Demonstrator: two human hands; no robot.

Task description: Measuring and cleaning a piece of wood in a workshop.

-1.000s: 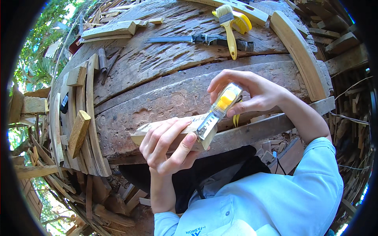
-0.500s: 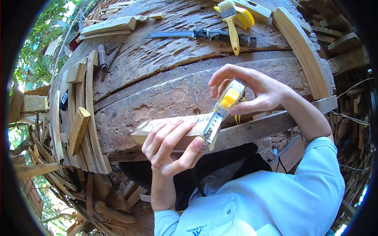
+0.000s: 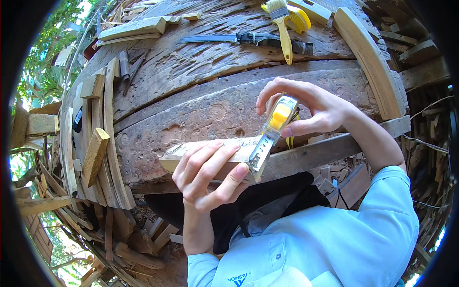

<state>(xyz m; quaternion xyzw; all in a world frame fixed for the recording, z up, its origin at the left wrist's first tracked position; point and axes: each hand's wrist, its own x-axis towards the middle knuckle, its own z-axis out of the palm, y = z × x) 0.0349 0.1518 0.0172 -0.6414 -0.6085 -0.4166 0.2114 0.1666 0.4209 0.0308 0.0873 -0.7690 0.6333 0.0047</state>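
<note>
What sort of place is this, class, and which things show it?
Probably an open-air woodworking spot: cut timber pieces lie on a scarred wooden worktop, the right hand holds a tape measure, and green foliage shows at the left.

A worn bench point(image 3: 191, 115) is stretching across the view. Toward its far side, a paintbrush point(image 3: 285, 40) is lying across the dark handle of a long blade point(image 3: 210, 38), beside a curved yellow object point(image 3: 301, 20). A curved board point(image 3: 367, 62) is resting at right. At left, a block point(image 3: 96, 155) is leaning over slats point(image 3: 111, 129). Greenery point(image 3: 45, 62) is showing upper left.
</note>
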